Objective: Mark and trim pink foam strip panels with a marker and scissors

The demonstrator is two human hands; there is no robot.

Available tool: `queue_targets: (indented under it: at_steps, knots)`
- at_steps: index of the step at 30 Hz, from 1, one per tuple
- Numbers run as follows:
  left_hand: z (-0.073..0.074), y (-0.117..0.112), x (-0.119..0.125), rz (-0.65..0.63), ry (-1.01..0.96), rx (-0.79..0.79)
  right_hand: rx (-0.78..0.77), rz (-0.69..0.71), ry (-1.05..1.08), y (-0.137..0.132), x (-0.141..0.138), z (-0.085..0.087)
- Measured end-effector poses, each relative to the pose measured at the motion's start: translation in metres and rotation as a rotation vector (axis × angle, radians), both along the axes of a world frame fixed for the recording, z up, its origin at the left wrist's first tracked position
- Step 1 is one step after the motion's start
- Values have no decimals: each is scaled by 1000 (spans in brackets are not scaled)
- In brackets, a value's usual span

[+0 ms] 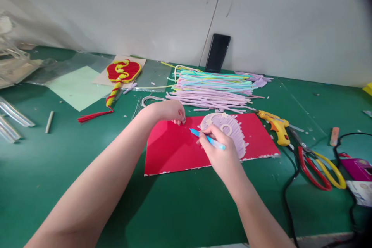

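My right hand [219, 145] grips a light blue pen [213, 142], its tip pointing left over a red board [171, 151]. Beneath and beyond that hand lies a rounded lilac piece [238, 135] covered in short pipe-cleaner strips, with a pale ring and star shapes on it. My left hand [173, 111] is bent at the wrist over the board's far left edge. Its fingers are curled together near the surface, and whatever they may hold is too small to make out.
Behind the board lies a heap of pastel pipe cleaners [212, 89], with a phone [217, 53] leaning on the wall. To the right are a yellow glue gun [277, 126], scissors [316, 166] and a black cable [286, 197]. A red-and-yellow fan [123, 71] lies back left near pale green paper [80, 87].
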State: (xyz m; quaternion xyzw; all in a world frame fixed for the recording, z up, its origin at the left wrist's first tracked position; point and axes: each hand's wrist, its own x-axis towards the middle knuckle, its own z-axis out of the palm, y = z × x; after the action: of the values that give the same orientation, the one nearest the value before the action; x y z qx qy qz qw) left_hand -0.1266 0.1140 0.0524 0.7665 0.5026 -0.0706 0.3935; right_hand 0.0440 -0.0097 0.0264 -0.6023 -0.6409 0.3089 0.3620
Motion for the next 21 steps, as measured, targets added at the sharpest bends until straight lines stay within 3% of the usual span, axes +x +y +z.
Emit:
queue_targets:
  at_steps: [3, 7, 11, 13, 15, 18, 21]
  knots:
    - [1, 1, -1, -7, 12, 8, -11, -16, 28, -2, 4, 4]
    - [7, -5, 5, -64, 23, 208, -8, -134, 142, -23, 37, 11]
    - [8, -16, 29, -158, -313, 392, 123, -204, 42, -54, 73, 7]
    - [1, -22, 45, -306, -528, 384, 163, -231, 54, -66, 80, -2]
    - [-9, -27, 60, -431, -609, 310, 229, -287, 87, -75, 82, -13]
    - [-28, -31, 73, -577, -544, 274, 338, -305, 92, -81, 78, -28]
    - [-40, -33, 75, -643, -503, 304, 402, -172, -5, -83, 75, -35]
